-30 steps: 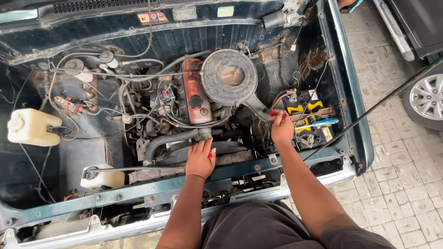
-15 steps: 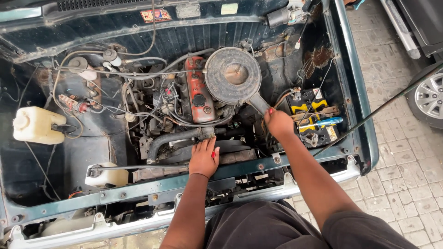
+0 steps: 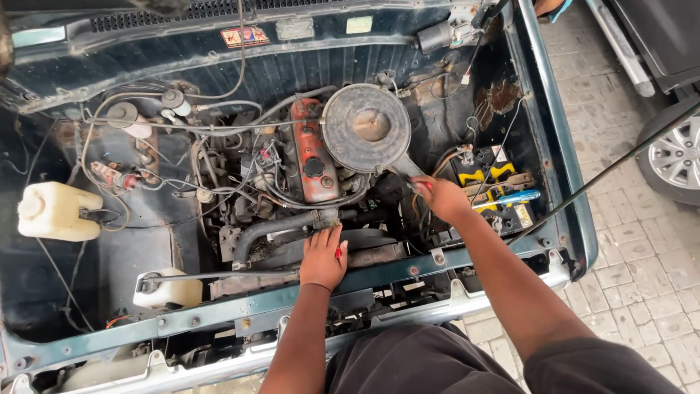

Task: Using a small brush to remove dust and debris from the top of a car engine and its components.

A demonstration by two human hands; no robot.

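At the far left of the engine bay sits a white plastic tank (image 3: 55, 211), with thin wires trailing past it, and lower down a smaller white bottle (image 3: 169, 292) tucked behind the front crossbar (image 3: 219, 312). Neither is near a hand.

The left hand (image 3: 324, 257) lies flat, fingers together and pointing away from the body, pressed on the top of the radiator just beside the black hose (image 3: 273, 228) that curves up toward the engine. It grips nothing; it seems to serve as a prop. If the weight shifts, the palm could slide off the greasy edge into the gap behind the crossbar, or bump the hose joint.

Further right stand the red engine cover (image 3: 310, 157) and the round air filter housing (image 3: 366, 131), whose snout reaches down toward the right hand (image 3: 437, 197). That hand is curled, its fingers pinched on something small and dark below the snout; what it holds I cannot tell, as the fingers hide it. Loose cables crowd this spot, so a tug could snag or pull one free, and a small part dropped here would likely fall out of sight among the hoses.

Just right of the hand is the battery (image 3: 487, 174), with a blue-handled screwdriver (image 3: 510, 198) lying on it. A nudge from the wrist could roll the metal shaft against a terminal. The thin hood prop rod (image 3: 620, 169) slants across the right side, well apart from the arm.
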